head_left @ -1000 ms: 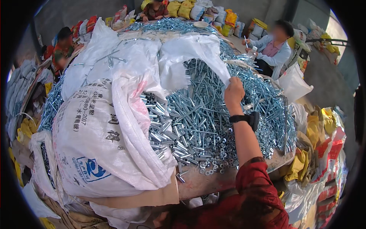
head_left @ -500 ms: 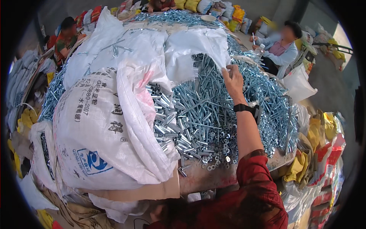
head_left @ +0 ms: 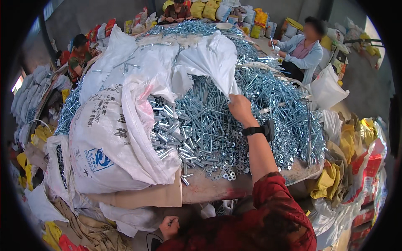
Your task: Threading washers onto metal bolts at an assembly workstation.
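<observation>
My right hand [head_left: 240, 109] is closed on the near corner of a white woven plastic sheet [head_left: 213, 62] and holds it taut above the heap. Beneath the sheet spread long, thin silver bolts [head_left: 205, 94]. Metal sleeves [head_left: 167, 136] lie left of that hand, partly inside the mouth of a big white woven sack [head_left: 102, 142]. Washers [head_left: 226, 173] and nuts [head_left: 289, 150] are piled nearer the table's front edge. Low in front of me, my left hand [head_left: 169, 227] is closed, with small dark bits showing at its fingers; what they are I cannot make out.
Three people sit around the heap: one at the far side [head_left: 178, 14], one at the left [head_left: 79, 58], one at the right [head_left: 305, 52]. Cardboard [head_left: 138, 198] lies under the big sack. Yellow sacks [head_left: 328, 182] and others crowd the right side. A white bowl [head_left: 224, 26] stands far back.
My right hand has closed on the sheet's corner and pulled it toward me and slightly left, gathering it into folds. My left hand has come further into view. The whole view has shifted a little.
</observation>
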{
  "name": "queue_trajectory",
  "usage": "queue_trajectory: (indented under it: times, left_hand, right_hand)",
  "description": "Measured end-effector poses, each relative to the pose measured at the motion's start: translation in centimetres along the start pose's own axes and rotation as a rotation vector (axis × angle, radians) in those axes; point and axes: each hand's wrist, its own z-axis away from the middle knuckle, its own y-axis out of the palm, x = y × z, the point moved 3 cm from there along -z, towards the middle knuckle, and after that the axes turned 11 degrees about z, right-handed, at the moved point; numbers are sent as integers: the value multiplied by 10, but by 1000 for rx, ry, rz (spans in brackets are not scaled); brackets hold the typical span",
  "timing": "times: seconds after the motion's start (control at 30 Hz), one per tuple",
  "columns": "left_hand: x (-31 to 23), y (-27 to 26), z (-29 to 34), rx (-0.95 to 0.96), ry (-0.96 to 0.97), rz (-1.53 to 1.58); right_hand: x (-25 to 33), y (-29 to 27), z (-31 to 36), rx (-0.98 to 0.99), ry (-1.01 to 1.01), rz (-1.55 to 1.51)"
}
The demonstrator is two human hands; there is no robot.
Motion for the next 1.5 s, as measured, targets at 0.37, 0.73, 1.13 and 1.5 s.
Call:
queue_trajectory:
  times: [0.37, 0.73, 1.13, 1.5]
  left_hand:
    - [-135, 50, 8, 315, -3, -137]
    - [-232, 145, -102, 258, 177, 592]
    - [-282, 246, -224, -133, 1039, -252]
    - [-266, 283, -336, -246, 589, -790]
  right_hand:
    - [18, -41, 49, -4, 52, -325]
    - [23, -23, 63, 22, 52, -77]
    - [9, -33, 42, 143, 92, -338]
    - [2, -52, 33, 225, 112, -492]
